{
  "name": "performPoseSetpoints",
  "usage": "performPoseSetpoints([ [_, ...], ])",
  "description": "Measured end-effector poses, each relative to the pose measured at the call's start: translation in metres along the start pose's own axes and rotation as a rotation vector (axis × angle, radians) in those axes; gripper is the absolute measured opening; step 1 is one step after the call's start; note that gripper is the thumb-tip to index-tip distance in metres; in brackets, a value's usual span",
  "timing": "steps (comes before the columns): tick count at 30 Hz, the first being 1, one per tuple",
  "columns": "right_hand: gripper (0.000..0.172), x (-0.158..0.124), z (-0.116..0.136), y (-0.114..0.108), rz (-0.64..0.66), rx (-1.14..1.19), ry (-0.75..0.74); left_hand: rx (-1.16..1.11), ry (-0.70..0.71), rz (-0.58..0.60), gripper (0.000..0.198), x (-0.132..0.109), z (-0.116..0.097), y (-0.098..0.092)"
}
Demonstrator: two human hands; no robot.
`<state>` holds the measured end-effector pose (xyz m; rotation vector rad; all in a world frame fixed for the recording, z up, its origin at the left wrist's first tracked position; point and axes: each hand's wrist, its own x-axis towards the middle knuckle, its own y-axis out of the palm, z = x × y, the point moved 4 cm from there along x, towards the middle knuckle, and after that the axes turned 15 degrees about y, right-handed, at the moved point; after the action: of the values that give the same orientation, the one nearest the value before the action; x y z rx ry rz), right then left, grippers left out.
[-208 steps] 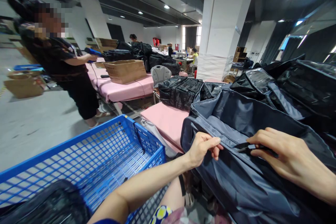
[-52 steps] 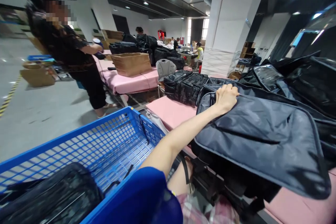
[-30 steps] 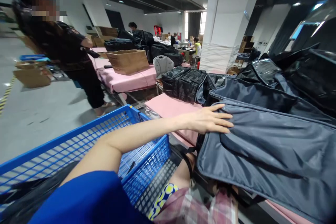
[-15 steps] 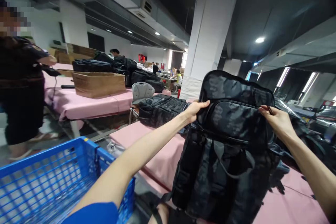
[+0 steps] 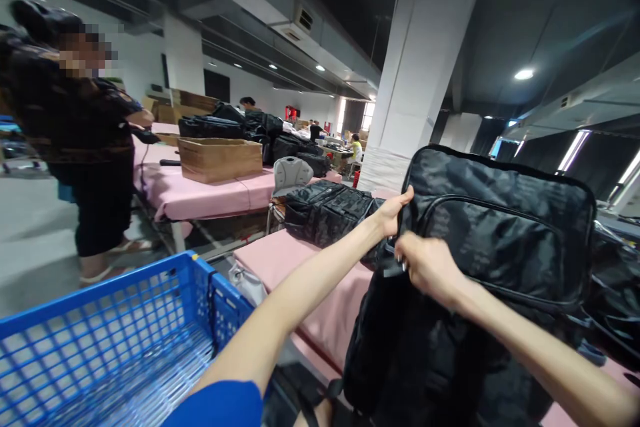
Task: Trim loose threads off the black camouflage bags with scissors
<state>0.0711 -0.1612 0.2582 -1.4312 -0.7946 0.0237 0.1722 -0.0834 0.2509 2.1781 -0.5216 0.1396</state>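
A black camouflage-patterned backpack [image 5: 495,247] stands upright in front of me, its upper part a padded section with an arched zipped pocket [image 5: 500,240]. My left hand [image 5: 397,212] grips the left edge of that upper section, thumb on top. Crossing over the front, my right hand [image 5: 431,268] is closed at the lower left of the pocket, just below the left hand. Whatever its fingers pinch is small and blurred. My right forearm covers part of the backpack's lower body, which lies in dark shadow.
A blue plastic crate [image 5: 195,293] sits at lower left. More black bags [image 5: 330,210] lie on the pink-covered table [image 5: 280,257]. A cardboard box [image 5: 220,160] rests on another pink table behind. A co-worker [image 5: 85,120] stands at left; a white pillar [image 5: 415,73] rises behind the backpack.
My right hand has moved left across the pocket, from its right end to its lower left. The upper section has turned to face me more. My view has swung left.
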Motion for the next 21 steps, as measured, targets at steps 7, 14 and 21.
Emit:
performPoseSetpoints([
  [7, 0.049, -0.005, -0.076, -0.057, -0.381, 0.035, 0.046, 0.062, -0.082, -0.016, 0.048, -0.004, 0.002, -0.009],
  [14, 0.014, -0.060, -0.077, -0.067, -0.325, -0.065, 0.013, 0.107, -0.065, -0.113, 0.039, 0.008, 0.002, -0.018],
  [21, 0.020, -0.141, -0.034, 0.023, 0.113, 0.266, 0.174, 0.667, 0.171, -0.131, 0.033, 0.013, -0.001, -0.025],
])
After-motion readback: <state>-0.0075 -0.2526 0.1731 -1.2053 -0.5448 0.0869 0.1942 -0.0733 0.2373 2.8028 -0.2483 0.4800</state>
